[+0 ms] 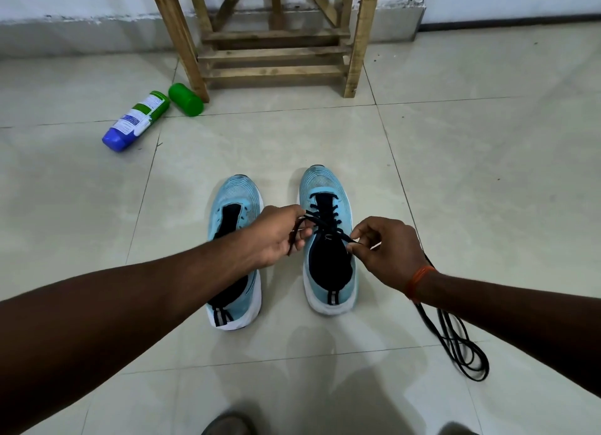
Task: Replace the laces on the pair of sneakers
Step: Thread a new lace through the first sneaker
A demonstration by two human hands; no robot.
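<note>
Forearms (130, 304) stretch over the floor (471, 180): left hand (279, 236) and right hand (387, 252) each pinch an end of the dark lace (322, 221) threaded through the right sneaker (344, 291), mid-floor. Uneven pulling could leave unequal ends or drag that sneaker; the left sneaker (234, 193) beside it looks unlaced

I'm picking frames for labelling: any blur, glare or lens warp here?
Head view: wide-angle warp stretches both forearms and bows the floor tile lines; soft glare lies on the floor around the sneakers; left hand, right hand and lace look sharp; the shapes at the bottom edge look soft.
</note>
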